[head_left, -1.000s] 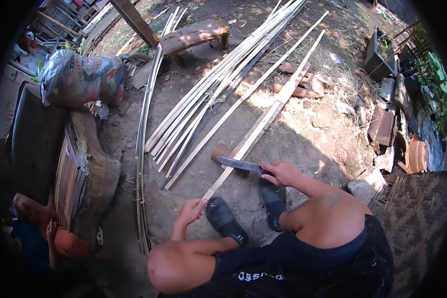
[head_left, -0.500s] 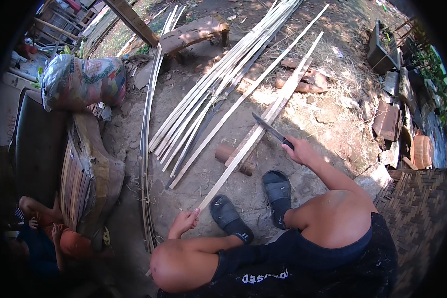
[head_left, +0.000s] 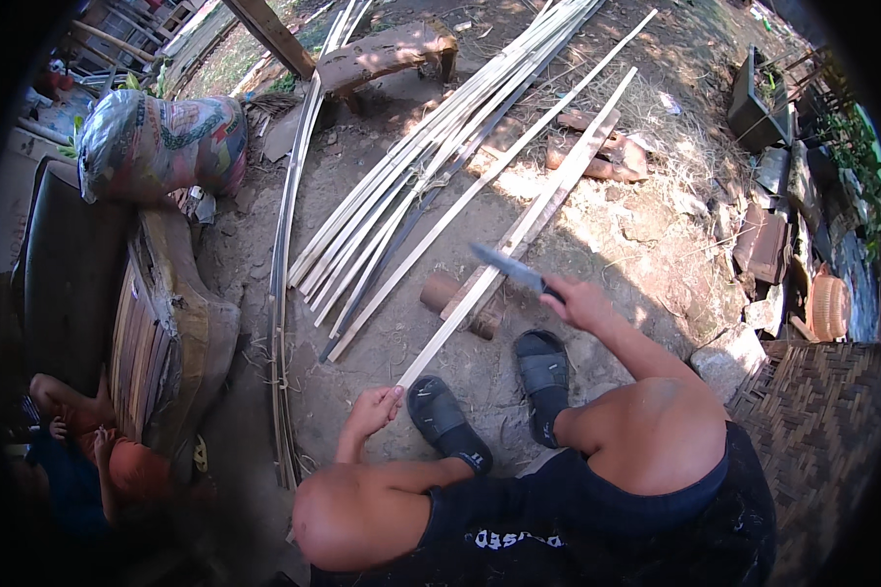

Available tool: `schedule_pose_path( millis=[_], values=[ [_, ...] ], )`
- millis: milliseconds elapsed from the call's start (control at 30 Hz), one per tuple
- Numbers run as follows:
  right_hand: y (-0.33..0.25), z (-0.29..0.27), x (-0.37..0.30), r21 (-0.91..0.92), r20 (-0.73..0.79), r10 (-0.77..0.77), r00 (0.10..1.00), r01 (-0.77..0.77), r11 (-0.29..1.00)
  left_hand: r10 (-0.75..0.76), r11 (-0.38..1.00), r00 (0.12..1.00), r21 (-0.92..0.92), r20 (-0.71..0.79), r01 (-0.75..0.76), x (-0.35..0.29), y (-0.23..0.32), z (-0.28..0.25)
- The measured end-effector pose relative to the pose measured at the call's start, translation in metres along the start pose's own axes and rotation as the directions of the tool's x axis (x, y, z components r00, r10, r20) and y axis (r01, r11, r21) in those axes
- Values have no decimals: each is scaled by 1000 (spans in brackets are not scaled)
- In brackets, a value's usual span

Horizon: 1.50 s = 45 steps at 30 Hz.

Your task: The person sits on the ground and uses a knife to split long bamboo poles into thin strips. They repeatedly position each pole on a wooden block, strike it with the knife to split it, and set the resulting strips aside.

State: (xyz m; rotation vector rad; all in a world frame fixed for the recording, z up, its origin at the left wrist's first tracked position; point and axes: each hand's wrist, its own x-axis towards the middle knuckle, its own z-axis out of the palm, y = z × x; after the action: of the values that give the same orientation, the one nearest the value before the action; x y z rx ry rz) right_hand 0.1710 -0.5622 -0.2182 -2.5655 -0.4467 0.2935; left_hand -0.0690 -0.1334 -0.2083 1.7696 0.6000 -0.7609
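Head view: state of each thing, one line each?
left hand: gripping near end of bamboo strip
right hand: gripping knife handle
knife: raised, blade over the strip
bamboo strip: lying across wooden block
wooden block: on its side on the dirt
bamboo strips: loose bundle flat on ground

A bundle of long split bamboo strips (head_left: 431,166) lies fanned across the dirt, with a thinner curved bundle (head_left: 282,293) just to its left. A stuffed printed sack (head_left: 157,147) sits beside a worn wooden bench (head_left: 171,333), and a rough log bench (head_left: 382,54) stands beyond the strips. Broken bricks (head_left: 607,152) lie on dry grass, a woven mat (head_left: 822,411) at far right.
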Motion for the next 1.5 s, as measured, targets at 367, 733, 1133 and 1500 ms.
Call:
schedule_pose_path(
  millis=[367,733,1133,1500],
  values=[
    [-52,21,-49,-10,296,-289,910,306,952,366,740,906,657,-215,-143,18,57,51],
    [-68,12,-38,39,264,-298,918,298,954,196,953,979,227,49,-202,27,45,16],
    [-32,21,-23,75,25,-179,984,177,981,55,993,997,-105,51,-50,33,7,-1],
    [-23,-11,-18,-27,76,-106,991,108,994,37,983,997,-175,-68,-49,25,44,21]
  ],
)
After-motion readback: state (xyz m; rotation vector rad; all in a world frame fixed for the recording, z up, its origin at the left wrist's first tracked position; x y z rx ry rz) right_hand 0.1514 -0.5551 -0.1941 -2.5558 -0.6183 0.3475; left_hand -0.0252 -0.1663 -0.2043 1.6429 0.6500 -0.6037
